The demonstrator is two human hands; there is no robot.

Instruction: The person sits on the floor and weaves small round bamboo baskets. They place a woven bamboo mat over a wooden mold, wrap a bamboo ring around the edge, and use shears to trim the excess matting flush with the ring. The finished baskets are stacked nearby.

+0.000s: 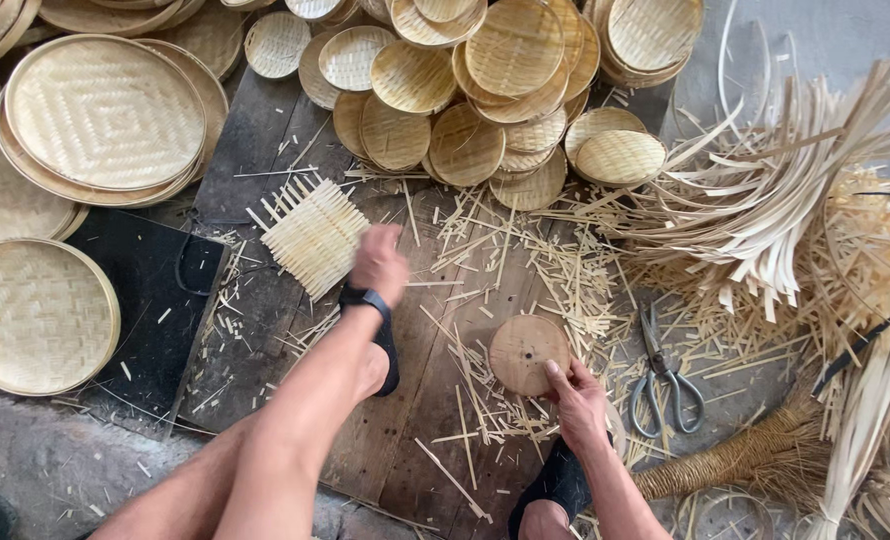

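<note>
Left fingers (370, 250) grip woven mat (313, 232) (right edge).

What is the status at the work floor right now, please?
Left hand holds woven mat. Right hand on wooden disc. Scissors lie apart. Bamboo offcuts litter boards.

The left hand (379, 262), just left of frame centre, grips the edge of a small square woven mat (315, 234) whose loose strip ends stick out all round. The right hand (577, 400), lower centre, rests its fingertips on the rim of a round wooden disc (527, 352) lying on the floor boards (265, 130). Scissors (663, 378) lie just right of that hand among cut splinters. Small woven trays (485, 90) are heaped along the top; large trays (105, 112) stack at upper left. A sheaf of bamboo strips (765, 215) fans out at right.
</note>
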